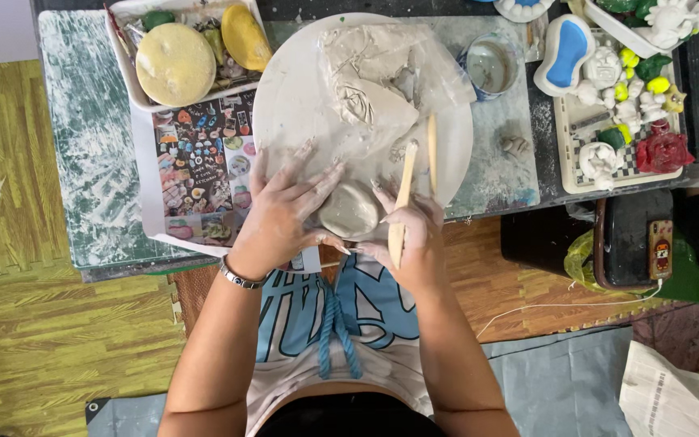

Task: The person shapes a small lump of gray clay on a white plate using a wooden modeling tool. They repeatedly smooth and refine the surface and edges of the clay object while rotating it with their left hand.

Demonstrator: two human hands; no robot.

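Wood-grain floor mats surround a low worktop [95, 162] smeared white with dried clay, seen from above with the person's knees tucked under its near edge. On it sits a large round white board [293, 105], and at the board's near rim lies a smooth, flattened lump of grey clay [350, 210].

By the look of it, the step in hand is shaping or smoothing that lump. The left hand [285, 212] curls against its left side, fingers spread and touching the clay, a metal bracelet [239, 277] on the wrist. The right hand [408, 231] cups the lump's right side while gripping a wooden modelling tool [400, 206], whose blade points away toward the far side of the board; a second wooden stick [432, 154] stands just beside it, and I cannot tell whether the same hand holds it. So the lump lies between the two hands, touched by both.

A next move would call for steady support from the left while the tool's edge meets the clay lightly, since soft clay dents easily.

Farther off on the board lies a crumpled sheet of clay [374, 77]. A water cup [491, 65] stands to the right, a tray of sponges [175, 61] to the left, and small painted figures [633, 105] at far right.
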